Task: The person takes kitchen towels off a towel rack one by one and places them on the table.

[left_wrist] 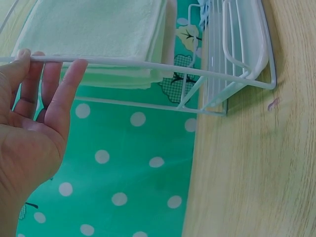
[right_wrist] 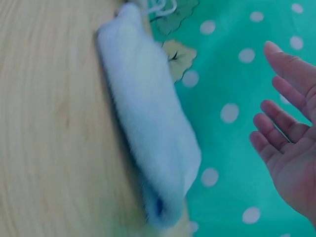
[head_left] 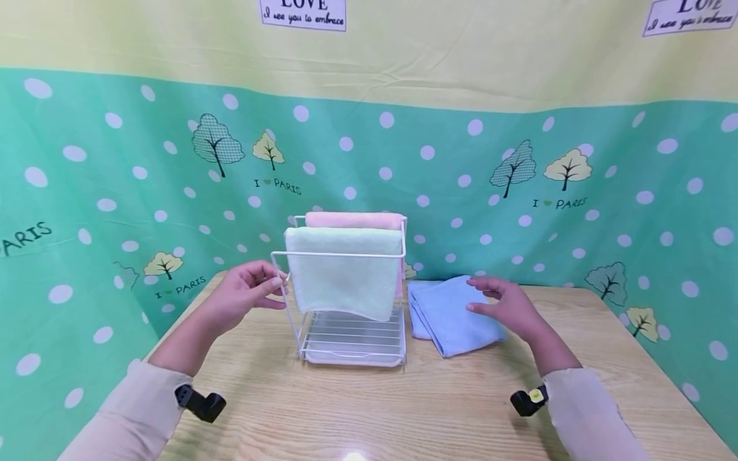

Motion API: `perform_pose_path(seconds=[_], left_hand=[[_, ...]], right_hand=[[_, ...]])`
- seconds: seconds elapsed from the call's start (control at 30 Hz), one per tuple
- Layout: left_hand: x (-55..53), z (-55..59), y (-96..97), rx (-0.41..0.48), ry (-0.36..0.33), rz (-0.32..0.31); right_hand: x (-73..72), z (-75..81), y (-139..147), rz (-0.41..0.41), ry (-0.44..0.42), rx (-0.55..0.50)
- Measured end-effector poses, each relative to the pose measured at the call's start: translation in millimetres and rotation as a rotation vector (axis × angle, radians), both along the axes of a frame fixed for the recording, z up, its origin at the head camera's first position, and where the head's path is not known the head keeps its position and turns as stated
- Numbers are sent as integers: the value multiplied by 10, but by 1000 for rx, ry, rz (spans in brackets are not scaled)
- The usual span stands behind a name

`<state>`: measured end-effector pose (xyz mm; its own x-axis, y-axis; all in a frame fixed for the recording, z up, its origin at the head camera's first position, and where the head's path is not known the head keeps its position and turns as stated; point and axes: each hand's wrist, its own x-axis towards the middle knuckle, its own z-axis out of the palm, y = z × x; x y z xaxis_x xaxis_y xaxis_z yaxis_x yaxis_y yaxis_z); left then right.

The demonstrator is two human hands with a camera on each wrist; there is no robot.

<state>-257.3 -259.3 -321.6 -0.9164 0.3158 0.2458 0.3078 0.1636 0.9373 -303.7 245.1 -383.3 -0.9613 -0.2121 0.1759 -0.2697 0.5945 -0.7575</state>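
Note:
A white wire rack (head_left: 353, 349) stands on the table, with a pale green towel (head_left: 346, 275) draped over its front rail. Behind it a pink towel (head_left: 353, 220) hangs on the rack too. My left hand (head_left: 245, 291) pinches the rack's left side post between thumb and fingers; in the left wrist view the left hand (left_wrist: 37, 118) has its fingertips on the white wire. To the right of the rack lies a folded blue towel (head_left: 452, 317). Over its right edge my right hand (head_left: 510, 310) hovers with fingers spread, holding nothing; the right wrist view shows the right hand (right_wrist: 296, 133) apart from the blue towel (right_wrist: 148, 108).
The wooden table (head_left: 357, 410) ends at a green polka-dot curtain (head_left: 426, 173) behind and on both sides. A shallow white tray (head_left: 352, 356) sits in the rack's base. Each forearm wears a small black camera (head_left: 200, 404).

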Motion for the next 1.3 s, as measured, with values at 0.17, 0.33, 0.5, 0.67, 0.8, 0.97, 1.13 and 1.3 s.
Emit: perform_pose_path(seconds=[0.17, 0.33, 0.5, 0.67, 0.8, 0.97, 1.13, 1.3], left_hand=[[8, 6, 14, -3, -5, 9], [16, 10, 25, -2, -10, 12], [21, 12, 25, 8, -9, 5], [26, 12, 28, 2, -9, 13], [34, 13, 30, -2, -9, 16], [43, 22, 25, -18, -1, 23], [44, 51, 26, -21, -8, 44], [49, 60, 38, 13, -31, 35]], right_hand=[[31, 108, -95, 9, 0, -65], [64, 161, -174, 42, 25, -101], [94, 207, -250, 68, 50, -109], [135, 345, -345, 82, 73, -134], [177, 551, -462, 118, 111, -173], [207, 840, -647, 189, 195, -160], [205, 1137, -835, 272, 300, -153], [189, 1352, -1014, 330, 339, -150]])
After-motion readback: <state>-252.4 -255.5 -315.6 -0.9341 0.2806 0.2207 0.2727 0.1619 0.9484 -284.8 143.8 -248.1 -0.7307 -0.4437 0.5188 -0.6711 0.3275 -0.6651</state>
